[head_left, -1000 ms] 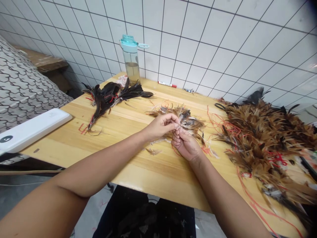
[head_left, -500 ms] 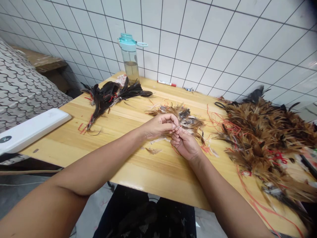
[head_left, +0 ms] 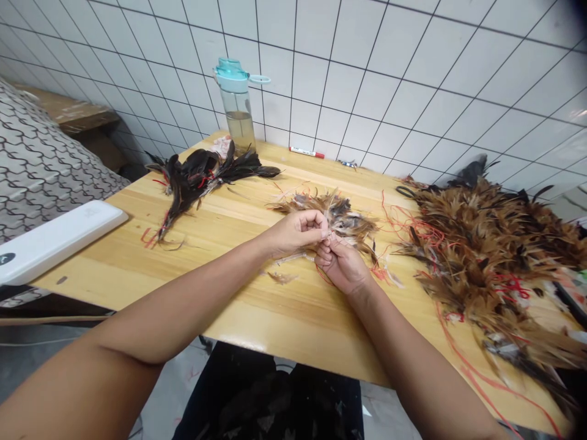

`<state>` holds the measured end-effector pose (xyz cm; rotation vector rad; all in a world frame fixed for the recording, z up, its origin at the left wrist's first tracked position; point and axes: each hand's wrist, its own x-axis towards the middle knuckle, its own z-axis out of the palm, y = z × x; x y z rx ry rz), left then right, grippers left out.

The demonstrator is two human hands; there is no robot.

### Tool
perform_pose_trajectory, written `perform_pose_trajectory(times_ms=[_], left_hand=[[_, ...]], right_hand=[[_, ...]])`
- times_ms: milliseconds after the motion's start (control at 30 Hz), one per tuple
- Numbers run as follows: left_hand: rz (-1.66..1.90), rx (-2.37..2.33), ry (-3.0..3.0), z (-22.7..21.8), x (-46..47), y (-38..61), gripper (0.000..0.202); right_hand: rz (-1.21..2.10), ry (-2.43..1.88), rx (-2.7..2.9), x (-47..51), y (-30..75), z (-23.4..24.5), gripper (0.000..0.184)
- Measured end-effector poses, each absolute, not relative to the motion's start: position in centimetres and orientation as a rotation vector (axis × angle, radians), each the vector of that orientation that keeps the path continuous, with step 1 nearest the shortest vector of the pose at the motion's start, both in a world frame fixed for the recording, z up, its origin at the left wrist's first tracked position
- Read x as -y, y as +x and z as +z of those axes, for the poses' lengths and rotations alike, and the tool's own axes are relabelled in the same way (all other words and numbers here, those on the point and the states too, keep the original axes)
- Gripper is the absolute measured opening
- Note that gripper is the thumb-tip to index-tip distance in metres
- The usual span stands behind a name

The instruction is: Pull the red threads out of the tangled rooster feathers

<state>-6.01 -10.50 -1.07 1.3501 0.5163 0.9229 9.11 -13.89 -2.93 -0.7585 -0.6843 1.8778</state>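
My left hand (head_left: 305, 232) and my right hand (head_left: 342, 260) meet over the middle of the table, fingertips pinched together and touching. Whatever is between the fingertips is too small and hidden to name. Just behind them lies a loose pile of brown and grey feathers (head_left: 351, 223), partly covered by my hands. A small stray feather (head_left: 282, 278) rests on the wood below my left wrist. Thin red string (head_left: 408, 223) runs in a tangle to the right of the pile.
Tied black feathers (head_left: 192, 180) lie at the left back, near a bottle (head_left: 239, 116) with a turquoise lid. A white oblong device (head_left: 59, 238) sits at the left edge. Many brown feathers (head_left: 495, 238) cover the right side. A red-capped marker (head_left: 306, 152) lies by the tiled wall.
My hands stay pinched together in nearly the same place, with only slight finger movement. The whole view has shifted a little; the things on the table have not moved.
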Motion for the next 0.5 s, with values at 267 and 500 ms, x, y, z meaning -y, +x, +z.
perform_pose_trajectory(times_ms=[267,500], left_hand=[[0.952,-0.578,1.426,-1.19,10.40,-5.94,0.022],[1.065,-0.782,1.759,-0.74,10.94,-5.75,0.012]], right_hand=[[1.872,-0.791,0.695,13.91,9.10,-2.84,0.022],[1.878,-0.747,0.701,13.80,9.15,-2.98,0.025]])
